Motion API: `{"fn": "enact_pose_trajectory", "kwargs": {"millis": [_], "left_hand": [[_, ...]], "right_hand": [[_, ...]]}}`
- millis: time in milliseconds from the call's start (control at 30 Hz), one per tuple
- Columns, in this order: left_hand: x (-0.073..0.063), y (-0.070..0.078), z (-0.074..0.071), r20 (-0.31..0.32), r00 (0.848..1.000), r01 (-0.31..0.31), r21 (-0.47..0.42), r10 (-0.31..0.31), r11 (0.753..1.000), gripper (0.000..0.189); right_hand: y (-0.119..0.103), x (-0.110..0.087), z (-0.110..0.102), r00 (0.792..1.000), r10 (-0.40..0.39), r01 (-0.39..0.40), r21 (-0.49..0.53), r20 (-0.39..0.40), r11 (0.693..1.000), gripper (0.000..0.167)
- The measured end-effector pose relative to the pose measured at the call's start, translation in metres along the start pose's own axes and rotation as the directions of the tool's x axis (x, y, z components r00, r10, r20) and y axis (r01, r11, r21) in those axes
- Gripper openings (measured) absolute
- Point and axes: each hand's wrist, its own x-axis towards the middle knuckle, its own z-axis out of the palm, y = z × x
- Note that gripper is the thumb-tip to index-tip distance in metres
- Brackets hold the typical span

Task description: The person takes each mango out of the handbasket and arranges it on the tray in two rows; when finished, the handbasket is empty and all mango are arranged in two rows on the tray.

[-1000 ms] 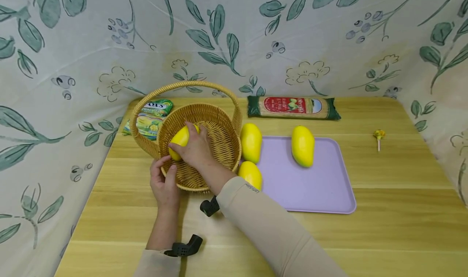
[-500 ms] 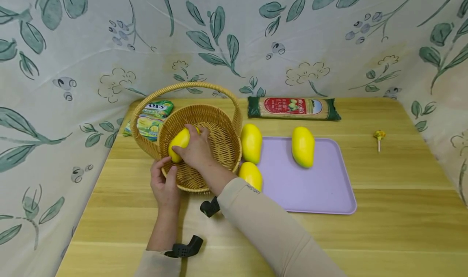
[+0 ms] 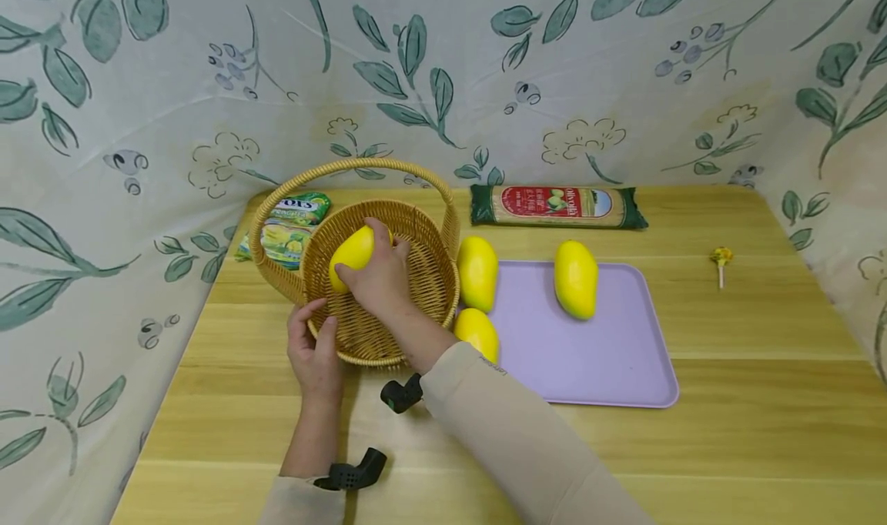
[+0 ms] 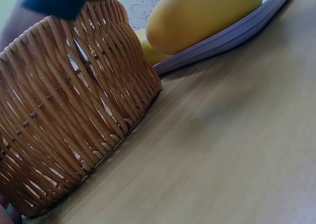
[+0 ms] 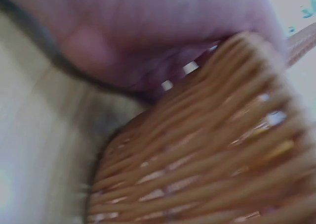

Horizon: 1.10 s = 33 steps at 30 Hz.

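In the head view, a yellow mango is gripped by my right hand inside a round wicker basket with a tall handle. Thumb and fingers lie on opposite sides of the fruit. My left hand holds the basket's near left side, with the index finger at the rim. The basket's woven wall fills the left of the left wrist view. In the right wrist view, my right hand reaches over the basket wall, and the held mango is mostly hidden.
Right of the basket, a lilac tray carries a mango; two more mangoes lie at its left edge. Behind are a noodle packet and a green packet. A lollipop lies far right.
My right hand has shifted the mango slightly right and up, away from the basket's left wall. My left hand stays at the basket's side.
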Motion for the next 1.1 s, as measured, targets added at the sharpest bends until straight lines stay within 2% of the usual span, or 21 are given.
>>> {"fn": "enact_pose_trajectory", "kwargs": {"millis": [133, 300, 467, 600, 733, 867, 933, 1100], "left_hand": [[0.0, 0.0, 0.0, 0.001, 1.0, -0.012, -0.01, 0.012, 1.0, 0.029], [0.001, 0.0, 0.001, 0.007, 0.999, -0.031, -0.029, 0.031, 0.999, 0.029], [0.001, 0.0, 0.0, -0.004, 1.0, -0.012, -0.001, 0.012, 1.0, 0.028], [0.0, 0.0, 0.0, -0.007, 1.0, 0.019, 0.011, -0.019, 1.0, 0.028], [0.0, 0.0, -0.001, -0.006, 0.999, 0.038, 0.004, -0.038, 0.999, 0.029], [0.0, -0.001, 0.0, -0.003, 1.0, 0.02, -0.008, -0.02, 1.0, 0.029], [0.0, -0.001, 0.0, -0.001, 1.0, 0.01, -0.019, -0.01, 1.0, 0.029], [0.0, -0.003, 0.0, -0.003, 1.0, -0.005, -0.039, 0.004, 0.999, 0.03]], "right_hand": [[-0.01, -0.008, -0.016, 1.0, -0.027, 0.027, 0.077, 0.0, 0.997, 0.084], [-0.02, -0.025, -0.039, 0.996, -0.089, 0.086, 0.117, 0.019, 0.989, 0.081], [-0.02, -0.04, -0.058, 0.992, -0.122, 0.116, 0.132, 0.038, 0.984, 0.071], [-0.016, -0.052, -0.075, 0.98, -0.159, 0.154, 0.052, 0.118, 0.987, 0.063], [-0.013, -0.066, -0.098, 0.947, -0.209, 0.235, -0.082, 0.244, 0.969, 0.062], [-0.007, -0.079, -0.124, 0.918, -0.248, 0.3, -0.133, 0.31, 0.945, 0.066], [0.0, -0.082, -0.137, 0.911, -0.254, 0.313, -0.144, 0.326, 0.939, 0.069], [0.02, -0.088, -0.169, 0.91, -0.21, 0.295, -0.2, 0.358, 0.934, 0.077]]}}
